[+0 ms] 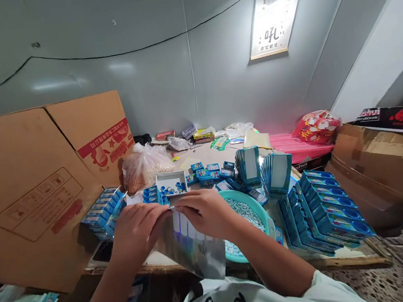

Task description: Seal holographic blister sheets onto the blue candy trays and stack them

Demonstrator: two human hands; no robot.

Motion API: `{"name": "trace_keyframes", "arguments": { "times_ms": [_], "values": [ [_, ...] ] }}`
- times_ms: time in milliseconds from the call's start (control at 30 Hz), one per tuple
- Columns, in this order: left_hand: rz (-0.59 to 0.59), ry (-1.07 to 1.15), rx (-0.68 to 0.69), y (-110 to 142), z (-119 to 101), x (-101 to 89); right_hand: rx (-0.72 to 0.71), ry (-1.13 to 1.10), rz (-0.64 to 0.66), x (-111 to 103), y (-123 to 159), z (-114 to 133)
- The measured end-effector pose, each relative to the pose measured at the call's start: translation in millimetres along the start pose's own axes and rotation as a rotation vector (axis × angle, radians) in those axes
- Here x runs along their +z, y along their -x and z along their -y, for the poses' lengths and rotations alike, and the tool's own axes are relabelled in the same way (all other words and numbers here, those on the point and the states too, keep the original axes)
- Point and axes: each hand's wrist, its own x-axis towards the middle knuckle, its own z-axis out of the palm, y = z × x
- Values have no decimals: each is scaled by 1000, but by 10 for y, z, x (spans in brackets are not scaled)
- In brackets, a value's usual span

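Left hand [139, 239] and right hand [205, 214] closed, both gripping the top of a silver foil pouch [195, 252], beside a teal bowl [264, 216].

A teal basin [258, 207] and stacked blue boxes [326, 209] crowd the right hand [207, 214]; any gap looks narrow.

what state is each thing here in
foil sheet, held up, hanging past the table edge
left hand, gripping the foil sheet
right hand, gripping the foil sheet
teal basin, filled with white tablets
white box, open, small blue-topped items inside
plastic bag, full of pale pellets
cardboard sheet, propped upright
blue boxes, stacked in rows
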Motion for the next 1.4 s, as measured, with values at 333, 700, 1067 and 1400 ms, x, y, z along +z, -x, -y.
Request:
{"name": "trace_keyframes", "arguments": {
  "times_ms": [333, 700, 1067, 1400],
  "values": [
    [278, 344, -68, -147, 145, -179, 1, -131, 4, 58, 3, -11],
    [-26, -29, 189, -42, 57, -104, 41, -264, -113, 16, -8, 41],
    [-178, -75, 189, 97, -77, 68, 71, -294, -104, -58, 130, 90],
    [-273, -80, 191, 168, -154, 140, 89, -303, -105, -88, 220, 112]
  ]
}}
